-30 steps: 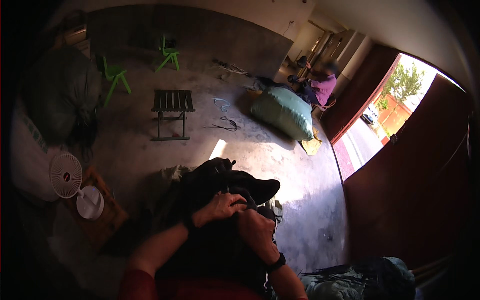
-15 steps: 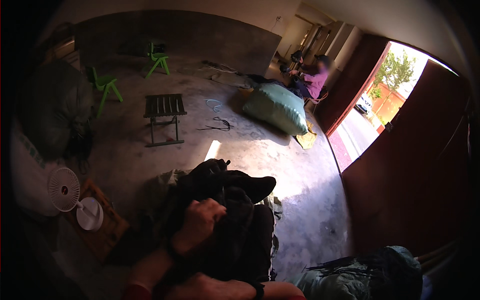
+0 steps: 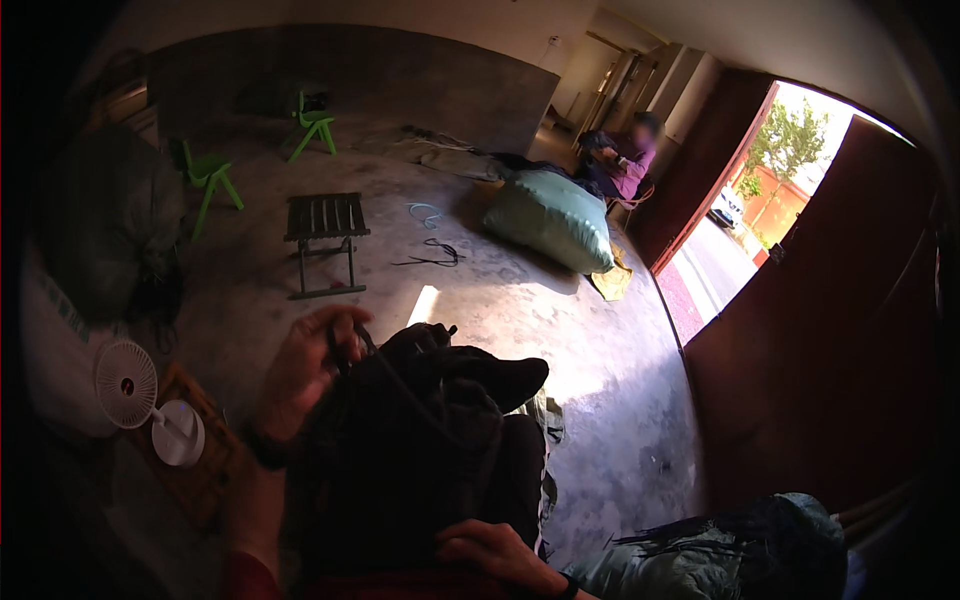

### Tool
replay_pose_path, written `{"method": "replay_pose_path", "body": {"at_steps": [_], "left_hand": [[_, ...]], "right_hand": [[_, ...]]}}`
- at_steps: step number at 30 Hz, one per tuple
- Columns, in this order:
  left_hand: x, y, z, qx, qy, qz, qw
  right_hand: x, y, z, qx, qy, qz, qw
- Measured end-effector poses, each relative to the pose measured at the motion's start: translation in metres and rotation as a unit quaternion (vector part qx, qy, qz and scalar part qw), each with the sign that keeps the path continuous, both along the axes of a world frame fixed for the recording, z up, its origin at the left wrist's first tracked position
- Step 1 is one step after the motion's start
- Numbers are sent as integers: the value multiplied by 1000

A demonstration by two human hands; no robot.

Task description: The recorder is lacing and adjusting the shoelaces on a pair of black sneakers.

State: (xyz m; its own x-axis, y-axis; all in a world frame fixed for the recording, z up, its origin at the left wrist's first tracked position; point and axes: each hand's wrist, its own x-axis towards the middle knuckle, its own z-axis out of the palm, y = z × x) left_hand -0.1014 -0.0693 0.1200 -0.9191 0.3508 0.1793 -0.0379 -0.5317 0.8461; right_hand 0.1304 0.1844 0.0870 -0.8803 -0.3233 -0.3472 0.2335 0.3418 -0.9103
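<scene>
- L hand (image 3: 300,362): gripping dk cord (image 3: 400,385), near side of slatted stool (image 3: 328,216).
- R hand (image 3: 492,552): fingers curled, farther from stool; can't tell if gripping.
- Dk cloth (image 3: 400,450): nearer wearer than stool.
- Wht fan (image 3: 127,384): L of stool, nearer.

So it's a soft black cloth bundle (image 3: 400,440), all crumpled and heaped on the lap (image 3: 521,465), reaching its far edge. A rounded flap (image 3: 515,377) pokes out to the right. There's a thin dark cord (image 3: 396,376) held up far left, curving down over the cloth.
</scene>
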Motion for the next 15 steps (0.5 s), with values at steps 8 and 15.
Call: {"method": "replay_pose_path", "body": {"at_steps": [8,15], "left_hand": [[-27,-10,-60,-479,367,311,734],[19,15,-88,-461,206,190,842]], "right_hand": [[-4,81,-33,-221,79,-362,902],[-5,179,-121,-503,56,-500,703]]}}
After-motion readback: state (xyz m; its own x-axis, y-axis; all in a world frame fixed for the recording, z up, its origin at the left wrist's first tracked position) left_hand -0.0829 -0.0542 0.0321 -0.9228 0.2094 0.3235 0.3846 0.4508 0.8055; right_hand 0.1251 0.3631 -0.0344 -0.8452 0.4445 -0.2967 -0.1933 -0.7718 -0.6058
